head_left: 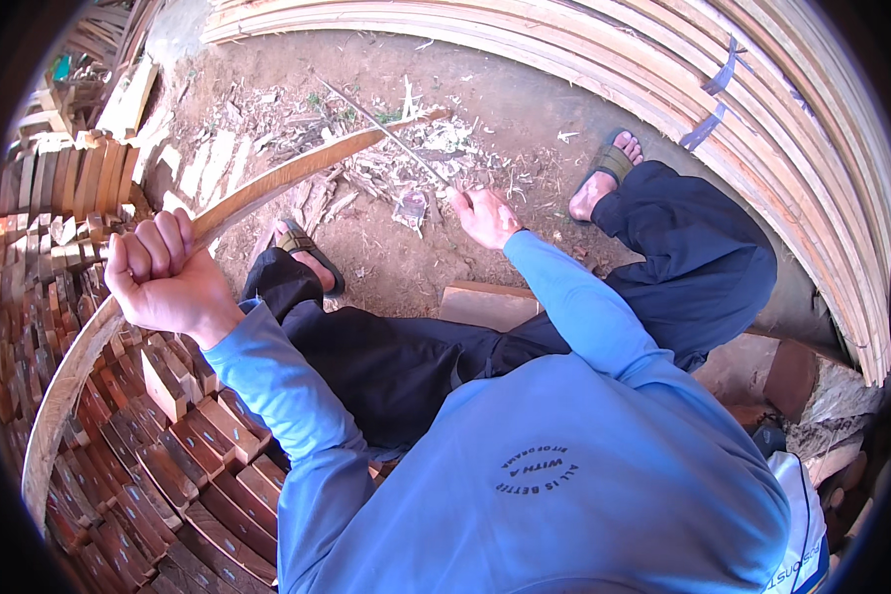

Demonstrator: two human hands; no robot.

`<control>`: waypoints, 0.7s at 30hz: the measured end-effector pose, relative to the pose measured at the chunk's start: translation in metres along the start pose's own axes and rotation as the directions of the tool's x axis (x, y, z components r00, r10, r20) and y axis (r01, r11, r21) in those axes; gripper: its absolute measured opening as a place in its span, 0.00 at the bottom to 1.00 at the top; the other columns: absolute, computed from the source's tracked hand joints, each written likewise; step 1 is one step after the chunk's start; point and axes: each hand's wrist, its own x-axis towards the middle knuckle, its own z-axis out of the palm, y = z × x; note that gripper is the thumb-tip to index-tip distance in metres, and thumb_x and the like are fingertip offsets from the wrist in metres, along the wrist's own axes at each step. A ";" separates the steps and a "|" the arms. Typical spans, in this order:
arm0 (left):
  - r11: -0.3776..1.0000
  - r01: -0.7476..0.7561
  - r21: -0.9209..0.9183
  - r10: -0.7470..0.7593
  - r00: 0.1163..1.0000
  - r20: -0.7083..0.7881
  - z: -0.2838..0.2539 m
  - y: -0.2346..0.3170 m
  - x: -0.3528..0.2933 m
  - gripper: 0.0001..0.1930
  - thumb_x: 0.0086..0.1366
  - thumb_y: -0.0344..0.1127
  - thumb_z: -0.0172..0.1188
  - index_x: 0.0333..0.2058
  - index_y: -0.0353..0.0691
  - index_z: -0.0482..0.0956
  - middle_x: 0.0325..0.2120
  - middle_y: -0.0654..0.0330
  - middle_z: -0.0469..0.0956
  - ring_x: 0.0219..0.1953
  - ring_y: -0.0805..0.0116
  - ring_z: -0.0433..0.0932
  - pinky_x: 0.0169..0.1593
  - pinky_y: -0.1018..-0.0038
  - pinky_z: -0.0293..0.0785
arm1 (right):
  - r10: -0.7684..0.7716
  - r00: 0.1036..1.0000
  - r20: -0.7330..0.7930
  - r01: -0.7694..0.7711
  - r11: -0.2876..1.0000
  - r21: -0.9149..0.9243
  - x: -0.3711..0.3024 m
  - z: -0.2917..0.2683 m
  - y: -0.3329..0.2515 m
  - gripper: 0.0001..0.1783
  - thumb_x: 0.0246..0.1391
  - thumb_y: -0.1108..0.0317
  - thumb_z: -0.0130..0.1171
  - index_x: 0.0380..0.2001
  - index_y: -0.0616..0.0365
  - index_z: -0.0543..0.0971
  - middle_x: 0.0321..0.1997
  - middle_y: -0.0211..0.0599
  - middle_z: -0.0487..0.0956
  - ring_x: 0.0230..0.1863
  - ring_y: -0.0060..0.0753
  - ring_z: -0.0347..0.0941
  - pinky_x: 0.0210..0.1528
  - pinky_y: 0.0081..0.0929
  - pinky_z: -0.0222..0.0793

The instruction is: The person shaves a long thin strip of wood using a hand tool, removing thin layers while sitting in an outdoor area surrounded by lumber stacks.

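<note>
1. The left hand [173, 272] is clenched around the strip [267, 188], a long, curved piece of wood, knuckles up and elbow bent.
2. The right hand [485, 218], right of the strip, grips a knife [416, 158]; its handle is hidden in the fist. That forearm reaches forward, and the thin blade crosses the strip near its far end; whether they touch, I cannot tell.
3. The strip slants from above the blocks [203, 465], stacked in rows under its near end, to above the shavings [460, 144] under its far end.
4. The left foot [312, 262], in a sandal, is just right of the strip; the right foot [614, 163] is farther right. A flat block [490, 305] lies between the legs.
5. Bare brown ground [525, 89] spreads below the strip. Long planks [564, 45], bound with bands, curve beyond its far end and down the right side.
</note>
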 end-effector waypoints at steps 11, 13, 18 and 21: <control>0.998 0.021 -0.064 -0.017 0.998 0.055 -0.007 0.000 0.003 0.22 0.62 0.34 0.47 0.13 0.51 0.47 0.10 0.70 0.43 0.16 0.76 0.41 0.23 0.74 0.42 | 0.087 0.990 0.108 -0.090 0.996 0.024 -0.001 -0.014 -0.017 0.36 0.61 0.40 0.39 0.26 0.65 0.79 0.21 0.55 0.78 0.31 0.49 0.78 0.39 0.45 0.70; 0.999 0.015 -0.048 -0.013 0.999 0.045 -0.005 -0.001 0.001 0.22 0.62 0.34 0.47 0.13 0.51 0.46 0.10 0.70 0.43 0.16 0.76 0.41 0.23 0.74 0.42 | 0.232 0.966 0.111 -0.234 0.972 0.009 0.012 -0.006 -0.002 0.36 0.61 0.40 0.38 0.29 0.65 0.79 0.22 0.53 0.78 0.30 0.51 0.78 0.40 0.45 0.71; 0.999 0.021 -0.036 -0.018 0.996 0.086 -0.013 0.002 0.001 0.23 0.64 0.36 0.46 0.13 0.50 0.46 0.10 0.69 0.44 0.15 0.75 0.41 0.23 0.73 0.43 | 0.328 0.927 0.180 -0.348 0.933 0.089 0.022 -0.025 -0.003 0.39 0.59 0.41 0.39 0.25 0.72 0.78 0.19 0.54 0.77 0.24 0.47 0.78 0.33 0.41 0.75; 1.000 0.016 -0.027 -0.014 0.997 0.075 -0.010 0.002 -0.001 0.23 0.64 0.36 0.46 0.13 0.50 0.46 0.10 0.70 0.44 0.15 0.75 0.41 0.23 0.73 0.42 | 0.264 0.947 0.181 -0.274 0.961 0.034 0.009 -0.022 0.002 0.39 0.60 0.41 0.40 0.22 0.73 0.78 0.20 0.56 0.77 0.26 0.50 0.78 0.38 0.41 0.74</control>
